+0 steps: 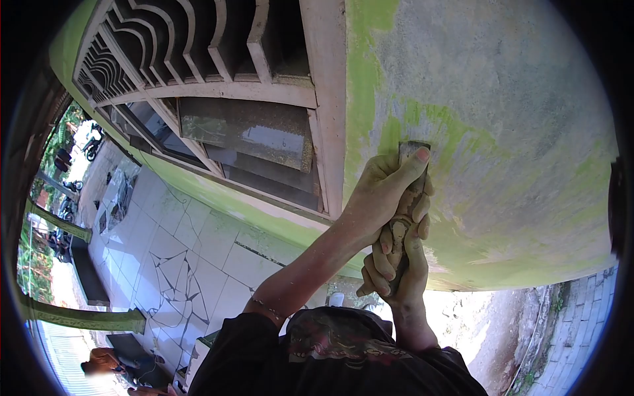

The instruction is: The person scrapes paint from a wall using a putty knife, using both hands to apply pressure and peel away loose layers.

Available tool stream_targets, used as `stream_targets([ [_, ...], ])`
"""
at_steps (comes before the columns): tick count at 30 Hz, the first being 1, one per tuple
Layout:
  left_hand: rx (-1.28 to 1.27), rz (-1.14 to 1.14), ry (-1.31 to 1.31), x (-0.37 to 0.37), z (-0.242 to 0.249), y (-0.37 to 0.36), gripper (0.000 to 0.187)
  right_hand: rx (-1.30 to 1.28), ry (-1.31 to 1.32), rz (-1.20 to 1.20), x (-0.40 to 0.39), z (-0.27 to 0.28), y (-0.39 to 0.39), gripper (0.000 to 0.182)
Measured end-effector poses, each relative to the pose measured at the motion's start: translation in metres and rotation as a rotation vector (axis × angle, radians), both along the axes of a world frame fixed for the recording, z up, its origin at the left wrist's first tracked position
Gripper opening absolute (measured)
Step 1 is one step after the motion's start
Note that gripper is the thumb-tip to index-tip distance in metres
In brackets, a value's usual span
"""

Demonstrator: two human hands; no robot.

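Both my hands are wrapped round a paint scraper [399,239], a dusty tool with a flat blade at its upper end. My left hand [376,198] grips it high up, with the thumb pressed along the blade. Lower down, my right hand [411,270] closes round the handle, its fingers curled over from the right. The blade's tip lies at the wall [489,171], beside streaks of green paint. Grey and whitish patches show where the green coat is thin or gone. Fingers cover much of the scraper's middle.
Left of the scraper is a window frame [327,99] with curved bars and glass panes. Below stretches a tiled floor [152,218] with a cable and a cracked-tile pattern. A person [109,363] sits at the lower left. Motorcycles [92,146] stand outside; paving [581,330] lies lower right.
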State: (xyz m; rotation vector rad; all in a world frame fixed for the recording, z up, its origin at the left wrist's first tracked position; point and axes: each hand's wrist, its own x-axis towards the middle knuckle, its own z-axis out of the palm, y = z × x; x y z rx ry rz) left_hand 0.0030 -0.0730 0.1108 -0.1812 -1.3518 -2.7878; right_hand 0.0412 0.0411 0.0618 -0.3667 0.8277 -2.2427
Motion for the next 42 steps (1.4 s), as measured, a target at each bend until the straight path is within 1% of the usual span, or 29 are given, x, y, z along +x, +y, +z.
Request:
stream_targets([
  [2, 0.027, 0.008, -0.01, -0.001, 0.01, 0.0, 0.044, -0.025, 0.02, -0.005, -0.007, 0.005, -0.007, 0.05],
  [4, -0.016, 0.071, 0.062, -0.003, 0.025, -0.004, 0.042, -0.082, 0.049, 0.015, -0.013, 0.015, -0.012, 0.05],
  [7, -0.017, 0.011, 0.056, 0.001, 0.027, -0.008, 0.045, -0.047, 0.094, 0.004, -0.008, 0.016, -0.014, 0.05],
  [9, -0.031, -0.007, 0.032, 0.003, 0.007, -0.004, 0.045, -0.035, 0.113, -0.012, -0.001, 0.004, -0.009, 0.049],
  [11, -0.039, -0.013, 0.012, -0.003, 0.008, -0.006, 0.046, -0.125, 0.022, -0.001, -0.003, -0.005, -0.008, 0.044],
  [13, -0.013, -0.03, 0.036, -0.002, 0.023, -0.008, 0.046, -0.141, -0.014, 0.008, -0.006, 0.006, -0.012, 0.044],
  [14, -0.062, -0.033, 0.099, -0.003, 0.03, -0.011, 0.044, -0.087, 0.043, -0.028, -0.008, 0.016, -0.017, 0.047],
  [15, -0.062, -0.029, 0.102, -0.003, 0.03, -0.01, 0.044, -0.043, 0.11, -0.062, -0.011, 0.021, -0.021, 0.051],
  [17, -0.061, 0.015, 0.133, -0.005, 0.032, -0.01, 0.043, -0.046, 0.143, -0.043, -0.014, 0.02, -0.02, 0.05],
  [20, -0.051, 0.041, 0.152, -0.007, 0.019, -0.008, 0.044, -0.019, 0.19, -0.081, -0.018, 0.005, -0.017, 0.05],
  [22, -0.056, 0.038, 0.154, -0.007, 0.013, -0.007, 0.044, -0.105, 0.134, -0.022, -0.02, -0.003, -0.013, 0.044],
  [29, -0.063, -0.014, 0.125, -0.004, 0.016, -0.009, 0.045, -0.109, 0.124, -0.057, -0.019, -0.001, -0.013, 0.043],
  [31, -0.056, -0.012, 0.115, -0.003, 0.015, -0.009, 0.044, -0.183, 0.162, 0.029, -0.023, -0.006, -0.011, 0.04],
  [32, -0.05, -0.013, 0.111, -0.002, 0.014, -0.008, 0.044, -0.181, 0.162, 0.025, -0.02, -0.002, -0.011, 0.04],
  [34, -0.034, -0.026, 0.137, 0.0, 0.007, -0.009, 0.042, 0.041, 0.051, -0.101, -0.011, 0.01, -0.012, 0.052],
  [36, -0.025, -0.038, 0.167, 0.003, 0.002, -0.01, 0.041, 0.052, 0.052, -0.089, -0.008, 0.006, -0.01, 0.052],
  [39, -0.053, 0.003, 0.116, 0.011, -0.004, -0.008, 0.036, 0.066, 0.026, -0.102, -0.007, 0.001, -0.006, 0.053],
  [41, -0.057, 0.076, 0.092, 0.014, -0.012, -0.004, 0.034, 0.099, 0.074, -0.096, -0.01, 0.002, -0.003, 0.053],
  [42, -0.075, 0.052, 0.119, 0.014, -0.019, -0.007, 0.033, 0.05, 0.12, -0.049, -0.013, -0.003, -0.002, 0.053],
])
